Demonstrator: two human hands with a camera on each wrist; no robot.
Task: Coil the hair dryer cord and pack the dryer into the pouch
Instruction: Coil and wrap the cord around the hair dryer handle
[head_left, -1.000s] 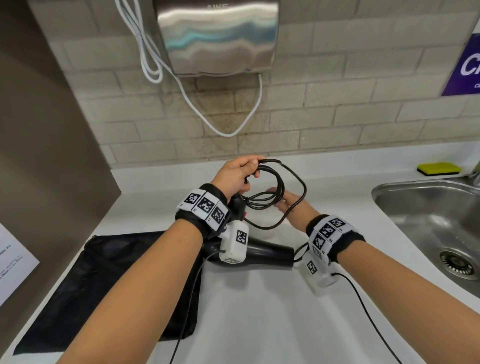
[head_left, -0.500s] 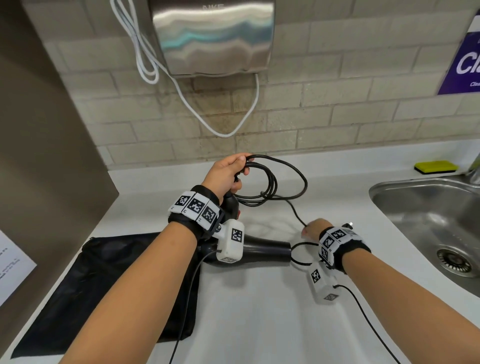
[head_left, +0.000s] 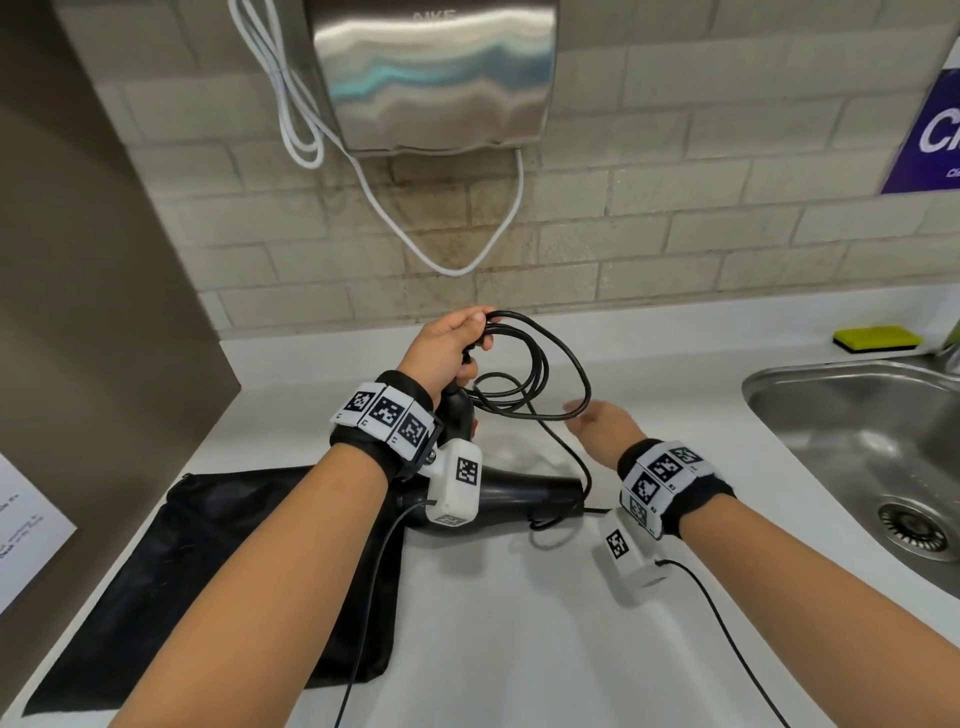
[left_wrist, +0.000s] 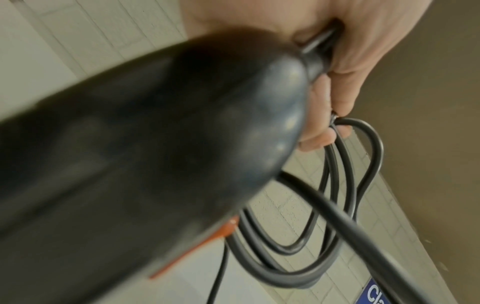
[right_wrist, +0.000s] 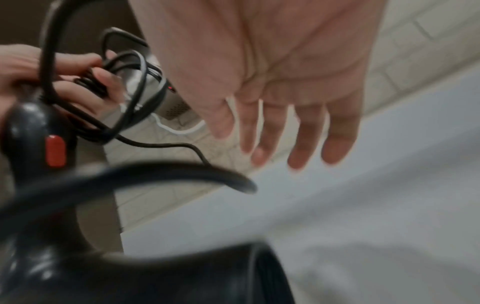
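Observation:
A black hair dryer (head_left: 524, 496) lies on the white counter, its handle (head_left: 457, 410) upright under my left hand (head_left: 449, 345). That hand grips several loops of the black cord (head_left: 540, 374) above the handle; the left wrist view shows the fingers (left_wrist: 337, 86) curled round the cord (left_wrist: 345, 185) beside the blurred handle (left_wrist: 155, 154). One strand runs down to the dryer's nozzle end (head_left: 569, 488). My right hand (head_left: 605, 426) hovers flat beside the lowest loop, fingers (right_wrist: 303, 139) straight and holding nothing. The black pouch (head_left: 218, 571) lies flat at the left, under my left forearm.
A steel sink (head_left: 857, 441) is set in the counter at the right, with a yellow sponge (head_left: 878, 338) behind it. A steel hand dryer (head_left: 436, 73) with white cables (head_left: 291, 114) hangs on the tiled wall. A brown panel (head_left: 93, 312) bounds the left side.
My right hand let go of the coil, dropped to the counter by the nozzle, then rose again to the lowest loop, open. The left hand kept hold of the coil.

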